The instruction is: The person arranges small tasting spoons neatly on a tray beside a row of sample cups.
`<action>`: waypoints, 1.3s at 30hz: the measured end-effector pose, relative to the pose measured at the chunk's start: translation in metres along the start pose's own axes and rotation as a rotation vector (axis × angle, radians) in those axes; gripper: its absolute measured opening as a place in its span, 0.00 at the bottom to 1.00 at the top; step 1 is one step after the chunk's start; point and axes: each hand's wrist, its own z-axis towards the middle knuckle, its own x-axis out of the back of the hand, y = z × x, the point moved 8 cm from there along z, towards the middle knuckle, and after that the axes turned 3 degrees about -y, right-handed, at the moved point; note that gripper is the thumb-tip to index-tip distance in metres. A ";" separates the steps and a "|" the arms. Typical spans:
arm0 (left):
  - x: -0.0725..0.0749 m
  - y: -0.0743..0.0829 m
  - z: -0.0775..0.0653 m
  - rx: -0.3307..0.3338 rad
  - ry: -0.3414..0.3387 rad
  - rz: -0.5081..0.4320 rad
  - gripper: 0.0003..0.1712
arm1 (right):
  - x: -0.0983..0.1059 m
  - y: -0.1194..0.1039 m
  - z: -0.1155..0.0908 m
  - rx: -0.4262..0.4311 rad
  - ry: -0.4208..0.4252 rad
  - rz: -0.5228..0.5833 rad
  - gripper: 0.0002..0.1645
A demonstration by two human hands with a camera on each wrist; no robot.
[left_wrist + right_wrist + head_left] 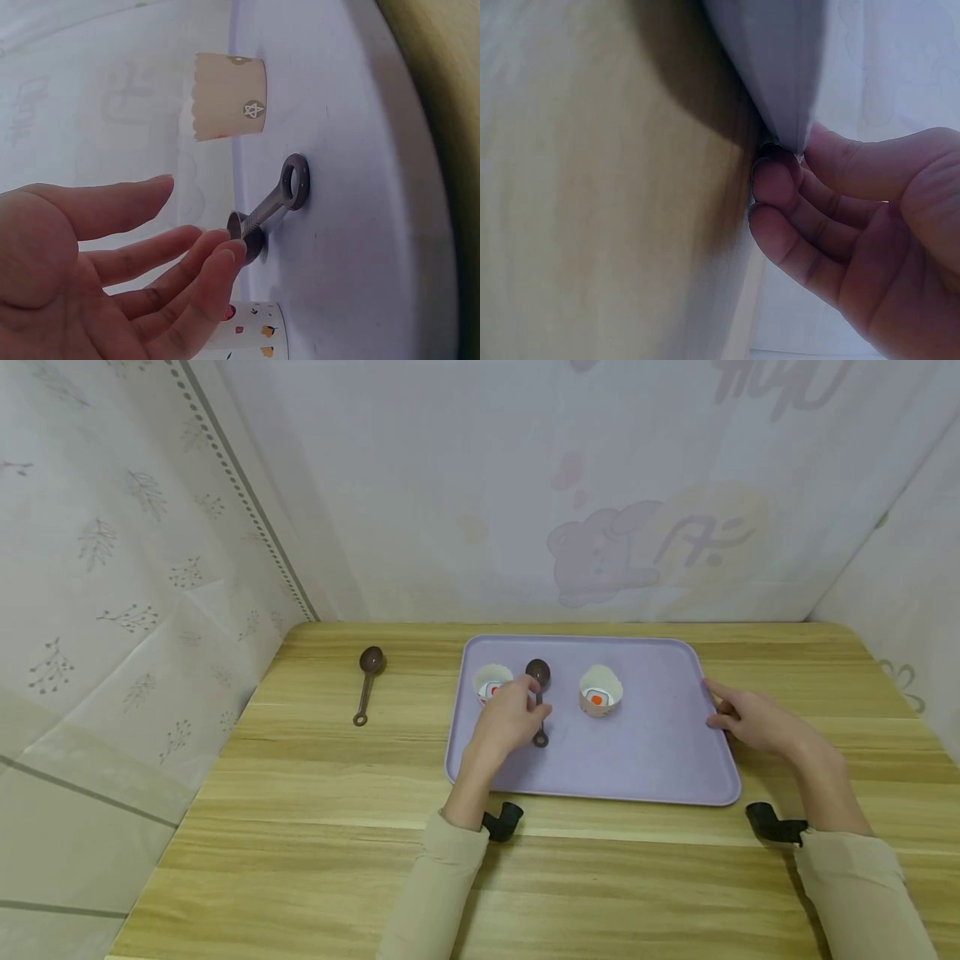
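Note:
My left hand (pixel 504 717) hovers over the left part of a lilac tray (pixel 652 752), thumb apart from the other fingers. Just beyond those fingers a brown measuring spoon (pixel 538 672) lies on the tray; in the left wrist view its handle (pixel 271 204) stands clear of the thumb, and whether a fingertip touches it I cannot tell. Paper baking cups stand either side: a floral one (pixel 259 331) and a beige one (pixel 600 683), each with a small coloured square inside. At the tray's right edge my right hand (pixel 761 720) pinches the rim, thumb above and fingers below.
A second brown measuring spoon (pixel 367 672) lies on the wooden table (pixel 315 793), left of the tray. A pale printed cloth (pixel 420 493) hangs behind the table's far edge, with more cloth at both sides. Black wrist mounts (pixel 504 822) sit under both wrists.

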 end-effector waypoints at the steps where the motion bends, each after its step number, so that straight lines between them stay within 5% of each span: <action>1: 0.000 0.001 0.000 -0.006 0.004 0.000 0.19 | 0.000 0.000 0.000 -0.001 0.000 -0.002 0.39; 17: 0.007 0.006 -0.004 -0.080 0.073 -0.006 0.20 | 0.001 -0.001 0.000 0.003 -0.004 -0.005 0.40; 39: 0.011 0.000 -0.006 -0.115 0.028 -0.081 0.19 | 0.000 0.001 -0.001 -0.007 -0.004 0.001 0.40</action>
